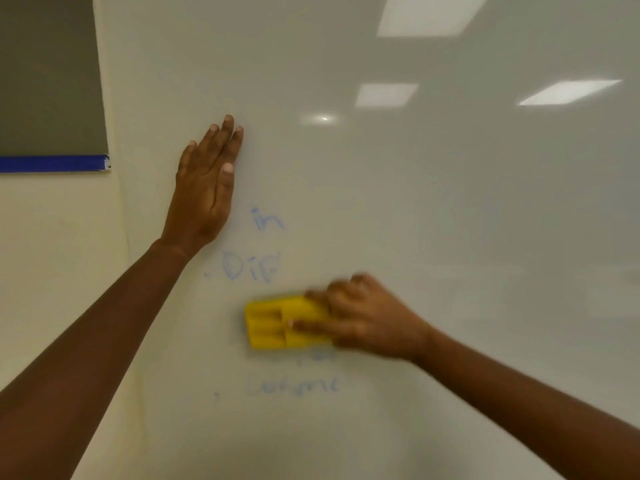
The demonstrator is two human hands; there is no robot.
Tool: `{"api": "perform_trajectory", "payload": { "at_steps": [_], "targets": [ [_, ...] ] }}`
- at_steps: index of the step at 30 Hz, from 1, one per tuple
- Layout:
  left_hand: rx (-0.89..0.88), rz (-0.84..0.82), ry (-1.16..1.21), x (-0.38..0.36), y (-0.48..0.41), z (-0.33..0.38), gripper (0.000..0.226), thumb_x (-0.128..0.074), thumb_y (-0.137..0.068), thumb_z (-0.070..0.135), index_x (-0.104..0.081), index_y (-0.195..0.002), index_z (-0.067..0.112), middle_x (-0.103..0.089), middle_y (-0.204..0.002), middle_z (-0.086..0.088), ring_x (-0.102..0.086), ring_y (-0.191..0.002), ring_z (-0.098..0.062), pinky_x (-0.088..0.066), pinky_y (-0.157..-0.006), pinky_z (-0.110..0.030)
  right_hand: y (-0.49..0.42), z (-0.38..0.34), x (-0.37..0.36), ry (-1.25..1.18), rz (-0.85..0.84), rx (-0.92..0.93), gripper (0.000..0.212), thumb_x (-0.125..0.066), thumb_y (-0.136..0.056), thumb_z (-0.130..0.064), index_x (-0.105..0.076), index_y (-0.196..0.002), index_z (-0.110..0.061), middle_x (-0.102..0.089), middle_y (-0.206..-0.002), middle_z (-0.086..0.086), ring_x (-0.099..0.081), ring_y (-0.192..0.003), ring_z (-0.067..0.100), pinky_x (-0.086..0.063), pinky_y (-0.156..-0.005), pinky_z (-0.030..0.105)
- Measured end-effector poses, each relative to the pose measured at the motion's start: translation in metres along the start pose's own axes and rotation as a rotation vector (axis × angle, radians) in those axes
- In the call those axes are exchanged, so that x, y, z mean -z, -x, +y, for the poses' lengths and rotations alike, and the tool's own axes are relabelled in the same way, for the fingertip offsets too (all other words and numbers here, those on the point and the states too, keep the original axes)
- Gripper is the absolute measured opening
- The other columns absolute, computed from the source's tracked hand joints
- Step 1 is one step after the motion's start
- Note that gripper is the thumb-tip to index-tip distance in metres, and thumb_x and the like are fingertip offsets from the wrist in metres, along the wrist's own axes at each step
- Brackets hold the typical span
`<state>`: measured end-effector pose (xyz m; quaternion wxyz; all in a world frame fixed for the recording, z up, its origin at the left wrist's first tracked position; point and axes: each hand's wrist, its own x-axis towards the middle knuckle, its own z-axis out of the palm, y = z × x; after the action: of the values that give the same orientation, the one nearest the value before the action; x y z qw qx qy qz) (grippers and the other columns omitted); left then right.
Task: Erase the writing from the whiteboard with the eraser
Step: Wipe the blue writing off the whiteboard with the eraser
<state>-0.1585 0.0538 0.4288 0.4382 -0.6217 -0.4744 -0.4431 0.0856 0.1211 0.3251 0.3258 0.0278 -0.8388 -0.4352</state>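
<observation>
Head view: 2 bare forearms reach up to the whiteboard (415, 202). Nearest, the right hand (367, 317), blurred, grips the yellow eraser (273, 323) pressed flat on the board, with faint blue writing (266, 244) just above and below it. Farther up, near the board's left edge, the left hand (204, 185) lies flat, fingers straight, holding nothing.
</observation>
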Motion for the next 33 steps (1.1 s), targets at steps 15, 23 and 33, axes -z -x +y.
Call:
{"api": "perform_trajectory", "payload": {
  "at_steps": [15, 23, 33],
  "targets": [
    [0.057, 0.056, -0.245, 0.001, 0.004, -0.017, 0.052, -0.026, -0.096, 0.023, -0.018, -0.144, 0.006, -0.015, -0.152, -0.018, -0.009, -0.141, -0.029, 0.002, -0.112, -0.039, -0.019, -0.019, -0.012, -0.006, 0.041, -0.102, 0.056, -0.076, -0.063, -0.023, -0.062, -0.117, -0.032, -0.067, -0.113, 0.010, -0.065, -0.079, 0.027, -0.050, -0.068, 0.029],
    [0.048, 0.068, -0.170, 0.002, 0.005, -0.021, 0.051, -0.023, -0.096, 0.021, -0.019, -0.144, 0.006, -0.016, -0.153, -0.015, -0.008, -0.141, -0.023, 0.005, -0.113, -0.030, -0.060, 0.046, 0.028, 0.025, 0.217, -0.356, 0.052, -0.074, -0.066, -0.018, -0.064, -0.117, -0.020, -0.064, -0.112, 0.023, -0.064, -0.081, 0.039, -0.051, -0.066, 0.041],
    [0.052, 0.080, -0.040, 0.007, 0.004, -0.020, 0.051, -0.013, -0.095, 0.021, -0.023, -0.143, 0.004, -0.018, -0.152, -0.015, -0.010, -0.140, -0.024, 0.008, -0.110, -0.020, -0.063, -0.001, -0.004, -0.014, 0.170, -0.251, 0.064, -0.083, -0.057, -0.019, -0.063, -0.117, -0.024, -0.065, -0.112, 0.019, -0.064, -0.079, 0.035, -0.050, -0.067, 0.036]
  ]
}}
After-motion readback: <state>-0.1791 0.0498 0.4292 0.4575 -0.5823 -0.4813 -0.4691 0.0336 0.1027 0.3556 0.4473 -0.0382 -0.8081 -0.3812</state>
